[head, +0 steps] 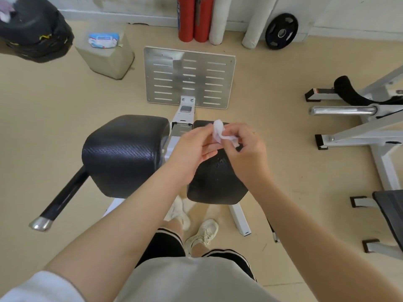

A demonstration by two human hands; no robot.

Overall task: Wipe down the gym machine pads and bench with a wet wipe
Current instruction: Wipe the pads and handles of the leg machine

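Left pad — dry-looking, and we judge it not yet wiped. Our left hand and right hand, fingers pinched, share the crumpled wet wipe above the right pad, which glistens faintly — perhaps begun. Bench, far right: seemingly untouched.

Weight plate leans on far wall. Two red rolls upright beside white rolls, possibly mats. Black bag upper left.
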